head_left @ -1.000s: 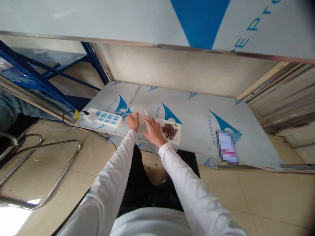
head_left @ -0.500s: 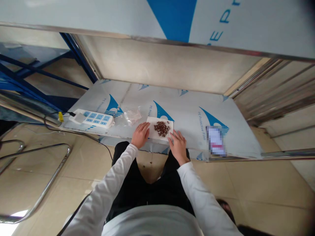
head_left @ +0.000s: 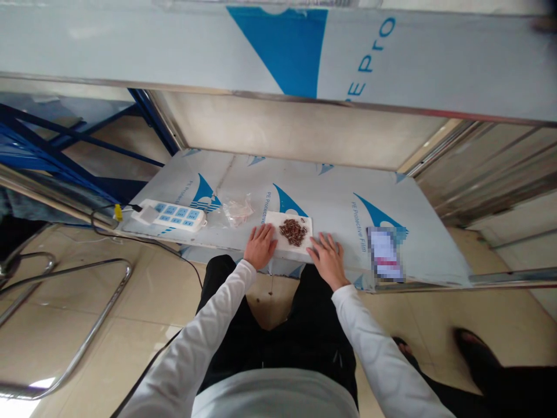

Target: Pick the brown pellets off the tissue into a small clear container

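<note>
A small heap of dark brown capsule-like pieces [head_left: 293, 232] lies on a white sheet [head_left: 275, 220] near the front edge of the shelf. At the sheet's left side rests my left hand [head_left: 260, 247], palm down with its fingers stretched out. My right hand [head_left: 327, 259] lies at the sheet's right front corner, fingers spread. Neither hand holds anything. One piece sits a little apart from the heap, at its upper right. Left of the sheet is a crumpled clear plastic bag [head_left: 237, 212] with something pale inside.
A white power strip [head_left: 180, 216] with a plug and black cable lies at the left of the film-covered shelf [head_left: 331, 194]. A phone [head_left: 385, 253] with a blurred screen is on the right. Another person's feet [head_left: 474, 351] show at lower right. A metal chair frame [head_left: 108, 302] stands left.
The view has shifted slightly, so the shelf sits a little lower. My hands stay at the sheet's two sides. The other person's feet and dark legs show more at the lower right.
</note>
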Demonstrator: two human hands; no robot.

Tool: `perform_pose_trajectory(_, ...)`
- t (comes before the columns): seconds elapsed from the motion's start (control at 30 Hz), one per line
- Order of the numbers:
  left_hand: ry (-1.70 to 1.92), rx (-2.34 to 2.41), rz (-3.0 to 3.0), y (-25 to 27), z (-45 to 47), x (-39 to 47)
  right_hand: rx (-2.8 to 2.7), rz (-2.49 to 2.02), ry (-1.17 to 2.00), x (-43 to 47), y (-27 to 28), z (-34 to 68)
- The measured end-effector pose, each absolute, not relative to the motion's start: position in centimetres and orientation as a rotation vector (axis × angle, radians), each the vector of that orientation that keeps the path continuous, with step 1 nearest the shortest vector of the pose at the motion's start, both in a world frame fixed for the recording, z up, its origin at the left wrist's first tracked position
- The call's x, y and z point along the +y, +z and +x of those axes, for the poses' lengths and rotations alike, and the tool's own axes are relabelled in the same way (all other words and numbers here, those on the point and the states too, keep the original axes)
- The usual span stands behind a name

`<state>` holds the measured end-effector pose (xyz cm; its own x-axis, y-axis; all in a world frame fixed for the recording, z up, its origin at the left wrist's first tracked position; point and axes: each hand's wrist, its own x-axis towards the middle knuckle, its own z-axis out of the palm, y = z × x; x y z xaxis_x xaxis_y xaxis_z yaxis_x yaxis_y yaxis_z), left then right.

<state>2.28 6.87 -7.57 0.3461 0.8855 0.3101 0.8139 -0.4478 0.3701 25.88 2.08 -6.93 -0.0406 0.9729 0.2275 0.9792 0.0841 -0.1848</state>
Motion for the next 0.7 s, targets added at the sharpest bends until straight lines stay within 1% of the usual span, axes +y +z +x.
perform_pose_trajectory(0.13,0.837,1.707,2.382,-6.7,-0.4,5.9,-1.91,-1.849,-0.032,-0.1,-5.9,25.4)
perform_pose_trajectory(0.23,1.035,2.088,2.125,-5.8,-2.9,7.0,-1.768,-1.705,0.02,-3.1,-4.9,23.5)
perform_pose_trajectory(0.3,1.049,2.244,2.0,-5.2,-4.3,8.8,-1.75,-1.62,0.105,-5.1,-4.5,21.4)
perform_pose_trajectory(0.37,0.956,2.181,2.018,-4.6,-5.1,10.8,-1.759,-1.567,0.194,-6.4,-4.3,19.2)
perform_pose_trajectory(0.47,0.952,2.165,1.992,-3.8,-5.8,12.9,-1.778,-1.518,0.292,-7.4,-4.5,16.8)
perform_pose_trajectory(0.6,1.125,2.22,1.865,-2.0,-6.2,13.0,-1.76,-1.49,0.348,-7.5,-4.5,16.2)
perform_pose_trajectory(0.7,1.279,2.246,1.718,-0.3,-5.8,11.6,-1.676,-1.471,0.387,-6.0,-3.1,16.2)
